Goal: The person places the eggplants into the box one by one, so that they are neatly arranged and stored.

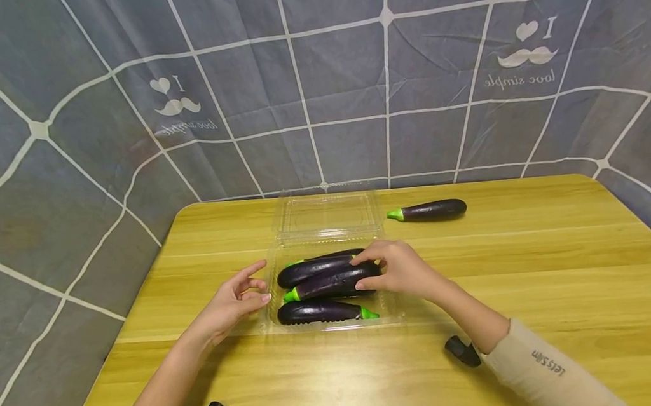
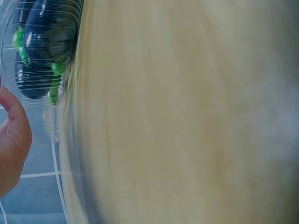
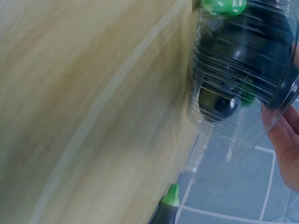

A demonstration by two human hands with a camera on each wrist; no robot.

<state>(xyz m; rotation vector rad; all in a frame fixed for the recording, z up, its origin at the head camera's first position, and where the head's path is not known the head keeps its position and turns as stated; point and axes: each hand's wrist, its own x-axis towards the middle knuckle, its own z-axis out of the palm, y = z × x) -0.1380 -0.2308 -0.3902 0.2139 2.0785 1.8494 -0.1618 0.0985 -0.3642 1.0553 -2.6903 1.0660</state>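
Inside the clear box (image 1: 391, 319) lie at least four eggplants (image 1: 317, 311); the right hand (image 1: 396, 267) grips the upper eggplant (image 1: 327, 284) near its round end; the left hand (image 1: 236, 304), fingers loosely spread and holding nothing, is at the box's left edge, contact unclear; the work looks mostly done; the loose eggplant (image 1: 435, 211), on the table (image 1: 536, 250) beyond the box's right side, and the open lid (image 1: 326, 213) seem left.

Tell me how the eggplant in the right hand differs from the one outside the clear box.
The held eggplant is among others in the clear box; the lone eggplant lies on the table. The right hand grips the held eggplant, partly covering it, while the lone eggplant is untouched and uncovered. Both are dark and glossy with green stems.
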